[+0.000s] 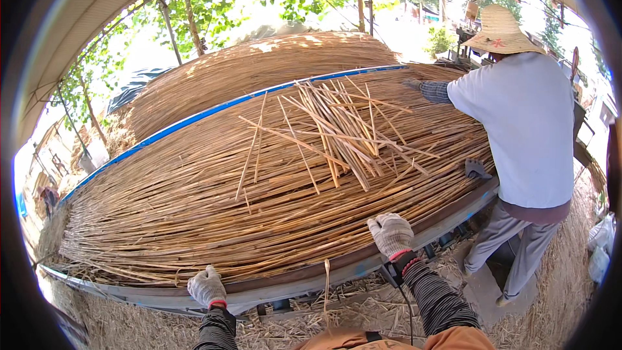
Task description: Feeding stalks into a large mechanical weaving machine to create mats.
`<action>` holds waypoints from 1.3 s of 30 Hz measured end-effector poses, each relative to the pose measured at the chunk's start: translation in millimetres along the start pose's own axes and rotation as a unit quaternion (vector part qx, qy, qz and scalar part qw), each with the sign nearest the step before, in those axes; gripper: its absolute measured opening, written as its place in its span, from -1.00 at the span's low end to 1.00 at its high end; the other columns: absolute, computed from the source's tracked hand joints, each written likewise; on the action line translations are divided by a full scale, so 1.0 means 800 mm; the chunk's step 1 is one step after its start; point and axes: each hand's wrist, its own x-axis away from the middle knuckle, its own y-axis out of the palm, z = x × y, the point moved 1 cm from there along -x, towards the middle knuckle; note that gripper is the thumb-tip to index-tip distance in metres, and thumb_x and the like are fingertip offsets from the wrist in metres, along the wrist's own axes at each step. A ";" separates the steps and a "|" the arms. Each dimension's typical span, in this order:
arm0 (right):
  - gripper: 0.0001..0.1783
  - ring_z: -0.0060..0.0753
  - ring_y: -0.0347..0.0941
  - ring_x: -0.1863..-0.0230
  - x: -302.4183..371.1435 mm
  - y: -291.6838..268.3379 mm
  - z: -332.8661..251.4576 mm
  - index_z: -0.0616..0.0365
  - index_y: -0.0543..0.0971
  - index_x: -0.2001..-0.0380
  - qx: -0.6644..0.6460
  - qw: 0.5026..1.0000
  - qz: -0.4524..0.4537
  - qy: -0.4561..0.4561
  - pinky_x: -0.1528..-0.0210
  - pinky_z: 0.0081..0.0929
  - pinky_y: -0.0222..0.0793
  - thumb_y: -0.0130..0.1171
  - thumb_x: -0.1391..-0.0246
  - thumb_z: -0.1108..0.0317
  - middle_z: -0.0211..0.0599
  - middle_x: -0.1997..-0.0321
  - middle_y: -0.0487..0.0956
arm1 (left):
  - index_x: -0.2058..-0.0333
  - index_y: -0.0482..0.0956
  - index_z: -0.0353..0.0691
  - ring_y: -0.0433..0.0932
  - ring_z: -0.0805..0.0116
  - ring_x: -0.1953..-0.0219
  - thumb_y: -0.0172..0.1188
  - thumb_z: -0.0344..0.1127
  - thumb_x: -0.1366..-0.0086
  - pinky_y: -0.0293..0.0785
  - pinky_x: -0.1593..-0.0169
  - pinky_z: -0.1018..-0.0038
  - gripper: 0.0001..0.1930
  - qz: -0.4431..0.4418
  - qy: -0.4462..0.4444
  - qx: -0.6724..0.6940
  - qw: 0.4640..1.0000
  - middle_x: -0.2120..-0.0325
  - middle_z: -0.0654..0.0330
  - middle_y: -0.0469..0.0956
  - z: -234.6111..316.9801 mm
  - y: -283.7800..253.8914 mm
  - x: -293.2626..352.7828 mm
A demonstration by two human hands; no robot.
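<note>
A wide layer of long, thin, tan reed stalks (194, 220) covers a long table in front of me. My left hand (207, 286), in a pale knitted glove with a red cuff, rests at the table's near edge by the stalk ends, with thumb and fingers apart. Farther right, my right hand (392, 234), gloved alike, lies over the nearest stalks with its fingers partly spread. No stalk shows clearly in either palm. On top of the layer, a loose pile of shorter, paler stalks (340, 126) lies crosswise.
A person in a straw hat and white shirt (528, 116) works at the table's right, one gloved hand on the stalks. A blue rail (214, 111) runs along the far side, before a big reed heap (259, 58). Bent loose stalk (327, 279) hangs at the near edge.
</note>
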 end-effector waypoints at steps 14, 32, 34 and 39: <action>-0.47 -0.06 0.57 0.00 -0.001 0.000 0.001 0.12 0.71 0.18 -0.016 1.000 -0.017 0.003 -0.07 -0.09 0.48 -0.01 -0.36 -0.11 -0.19 0.14 0.70 | 0.53 0.79 -0.18 0.56 0.00 0.24 0.24 0.00 -0.32 0.46 0.03 0.15 -0.60 0.018 -0.003 0.029 0.999 0.49 -0.02 0.68 -0.017 0.020 -0.010; -0.45 -0.09 0.56 -0.04 -0.003 -0.003 -0.002 0.11 0.71 0.19 -0.005 0.998 -0.052 0.021 -0.11 -0.09 0.47 -0.05 -0.37 -0.13 -0.21 0.12 0.70 | 0.56 0.78 -0.16 0.56 -0.01 0.28 0.22 0.00 -0.34 0.45 0.07 0.13 -0.58 0.003 -0.007 0.035 0.999 0.54 -0.03 0.65 -0.014 0.016 -0.010; -0.45 -0.09 0.56 -0.03 -0.003 -0.002 0.000 0.11 0.71 0.19 -0.003 0.999 -0.045 0.020 -0.11 -0.10 0.47 -0.05 -0.37 -0.13 -0.21 0.12 0.70 | 0.56 0.78 -0.17 0.57 -0.01 0.28 0.22 -0.01 -0.34 0.45 0.07 0.13 -0.58 0.006 0.001 0.032 0.999 0.54 -0.03 0.65 -0.011 0.014 -0.007; -0.45 -0.09 0.57 -0.03 -0.002 0.000 0.002 0.11 0.71 0.18 -0.008 0.999 -0.029 0.011 -0.11 -0.10 0.48 -0.05 -0.37 -0.13 -0.21 0.12 0.71 | 0.54 0.78 -0.18 0.57 0.00 0.25 0.22 0.00 -0.33 0.46 0.05 0.13 -0.58 -0.001 -0.005 0.036 0.999 0.53 -0.03 0.66 -0.016 0.019 -0.010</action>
